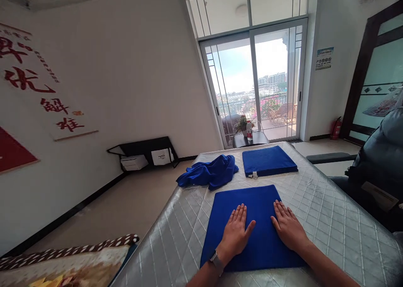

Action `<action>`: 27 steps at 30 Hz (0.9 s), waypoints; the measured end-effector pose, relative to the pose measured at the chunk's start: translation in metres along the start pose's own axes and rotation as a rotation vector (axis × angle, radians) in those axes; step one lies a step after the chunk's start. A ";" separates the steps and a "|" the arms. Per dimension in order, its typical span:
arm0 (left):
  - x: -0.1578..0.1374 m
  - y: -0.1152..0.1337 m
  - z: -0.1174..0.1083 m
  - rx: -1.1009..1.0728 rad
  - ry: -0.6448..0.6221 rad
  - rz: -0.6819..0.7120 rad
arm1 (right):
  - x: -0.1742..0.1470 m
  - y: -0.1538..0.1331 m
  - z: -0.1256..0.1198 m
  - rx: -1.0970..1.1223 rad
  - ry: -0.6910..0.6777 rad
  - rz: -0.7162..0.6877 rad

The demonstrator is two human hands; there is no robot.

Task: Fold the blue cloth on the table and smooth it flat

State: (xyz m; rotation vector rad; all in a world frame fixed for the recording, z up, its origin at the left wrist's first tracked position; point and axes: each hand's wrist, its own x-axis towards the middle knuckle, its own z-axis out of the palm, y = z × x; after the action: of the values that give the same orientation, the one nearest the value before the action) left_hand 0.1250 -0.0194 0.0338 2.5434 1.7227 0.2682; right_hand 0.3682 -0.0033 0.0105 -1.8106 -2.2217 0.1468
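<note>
A folded blue cloth (256,249) lies flat on the plastic-covered quilted mattress (176,236). My left hand (237,232) rests palm down on its left half, fingers stretched out and thumb apart. On its right edge lies my right hand (288,226), also flat with the fingers extended. Neither hand grips anything. Beyond them, to the right, sits a neat stack of folded blue cloth (269,160) with a white tag at its near corner. A crumpled blue cloth (209,171) is heaped at the far left of the mattress.
Behind the mattress stands a small dark table (256,140) with a bottle (249,131) and a potted plant (242,124). A dark padded chair (380,152) is at the right. A patterned blanket (78,262) lies at the lower left. Sliding glass doors (252,81) are at the back.
</note>
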 end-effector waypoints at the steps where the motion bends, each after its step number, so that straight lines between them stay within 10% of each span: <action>1: -0.009 -0.015 -0.004 0.013 -0.010 -0.054 | 0.000 0.000 -0.001 0.009 -0.004 -0.003; 8: -0.052 -0.081 -0.015 0.043 0.012 -0.287 | 0.001 0.002 0.003 0.005 0.016 -0.018; 27: -0.055 -0.088 -0.004 0.058 0.101 -0.276 | -0.009 -0.007 -0.010 -0.108 -0.004 -0.029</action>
State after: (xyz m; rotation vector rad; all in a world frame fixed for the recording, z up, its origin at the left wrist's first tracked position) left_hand 0.0234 -0.0378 0.0192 2.3254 2.1189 0.3388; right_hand 0.3658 -0.0149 0.0200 -1.8331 -2.2981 0.0242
